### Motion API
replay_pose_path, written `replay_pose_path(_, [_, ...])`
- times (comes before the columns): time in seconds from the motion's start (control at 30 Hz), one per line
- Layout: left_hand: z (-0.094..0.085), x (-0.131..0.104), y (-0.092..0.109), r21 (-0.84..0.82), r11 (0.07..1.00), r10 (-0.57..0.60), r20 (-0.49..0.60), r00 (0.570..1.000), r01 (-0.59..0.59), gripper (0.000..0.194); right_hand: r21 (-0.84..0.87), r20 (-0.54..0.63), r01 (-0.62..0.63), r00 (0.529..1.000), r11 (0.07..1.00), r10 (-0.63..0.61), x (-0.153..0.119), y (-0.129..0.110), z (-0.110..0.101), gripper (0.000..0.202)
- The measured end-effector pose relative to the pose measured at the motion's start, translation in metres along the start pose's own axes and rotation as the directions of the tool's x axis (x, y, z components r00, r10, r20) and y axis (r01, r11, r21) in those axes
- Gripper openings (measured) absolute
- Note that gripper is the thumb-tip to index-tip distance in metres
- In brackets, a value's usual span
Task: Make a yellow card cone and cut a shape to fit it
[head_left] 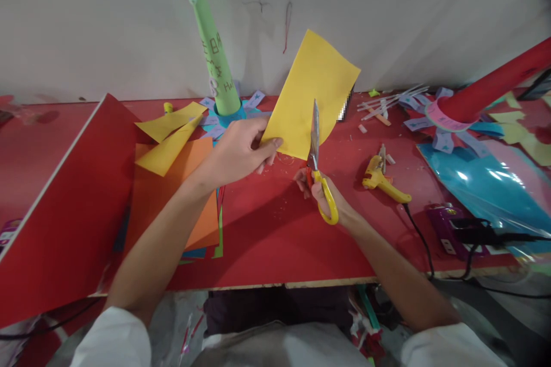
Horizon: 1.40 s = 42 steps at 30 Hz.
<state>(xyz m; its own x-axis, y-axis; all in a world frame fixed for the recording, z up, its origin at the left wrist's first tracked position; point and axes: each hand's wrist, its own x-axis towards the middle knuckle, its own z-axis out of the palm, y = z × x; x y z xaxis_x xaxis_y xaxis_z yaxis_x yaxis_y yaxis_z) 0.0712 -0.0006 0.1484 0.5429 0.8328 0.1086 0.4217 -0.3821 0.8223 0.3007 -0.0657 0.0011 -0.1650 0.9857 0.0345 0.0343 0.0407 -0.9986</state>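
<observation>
My left hand [241, 149] pinches the lower left corner of a yellow sheet [316, 82], which is raised above the red table. My right hand [321, 192] has its fingers in the handles of a pair of scissors [317, 137], one handle yellow and the other partly hidden by the hand. The blades point upward at the lower right part of the sheet. Whether they bite into the paper I cannot tell. Under and beside my left forearm lie orange sheets [174, 194], with yellow cut pieces [170, 149] on top.
A green paper tube [215, 51] topped with a star stands behind my left hand. To the right are a yellow glue gun [383, 177], glue sticks [390, 104], a red tube [495, 80], a purple box [451, 229] with cables and blue sheets [477, 183]. A red board [73, 200] leans at left.
</observation>
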Motion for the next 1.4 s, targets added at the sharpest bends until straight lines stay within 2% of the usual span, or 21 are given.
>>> replay_pose_path(0.2, [0.0001, -0.0001, 0.0024, 0.002, 1.0, -0.009, -0.004, 1.0, 0.009, 0.022, -0.063, 0.005, 0.037, 0.999, 0.997, -0.037, -0.0089, 0.0019, -0.0041, 0.084])
replay_pose_path(0.33, [-0.0004, 0.0001, 0.0026, -0.008, 1.0, -0.011, -0.004, 1.0, 0.011, 0.021, -0.085, -0.004, 0.03, 1.0, 0.996, -0.031, -0.0076, -0.0011, -0.0029, 0.086])
replay_pose_path(0.53, [0.0007, -0.0006, 0.0065, 0.019, 1.0, -0.023, 0.008, 1.0, 0.023, 0.024, -0.011, -0.024, 0.04, 0.999, 0.999, -0.041, -0.0008, -0.0003, 0.003, 0.094])
replay_pose_path(0.77, [0.0007, -0.0009, 0.0047, 0.002, 1.0, -0.014, 0.007, 1.0, 0.014, 0.024, -0.087, 0.0, 0.076, 0.997, 0.993, -0.076, -0.0077, -0.0026, -0.0037, 0.08])
replay_pose_path(0.93, [-0.0014, -0.0001, 0.003, 0.004, 1.0, -0.003, 0.009, 1.0, 0.003, 0.025, -0.114, 0.003, 0.063, 0.998, 0.992, -0.063, -0.0076, -0.0011, -0.006, 0.081])
replay_pose_path(1.13, [-0.0008, -0.001, 0.0046, 0.032, 0.999, 0.006, 0.032, 0.999, -0.007, 0.027, -0.003, -0.011, 0.032, 0.999, 0.999, -0.032, -0.0033, 0.0018, 0.0011, 0.089])
replay_pose_path(1.4, [-0.0004, -0.0017, 0.0031, 0.039, 0.999, -0.001, 0.028, 1.0, 0.0, 0.028, -0.039, 0.027, -0.013, 1.0, 0.999, 0.014, -0.0104, 0.002, -0.0038, 0.081])
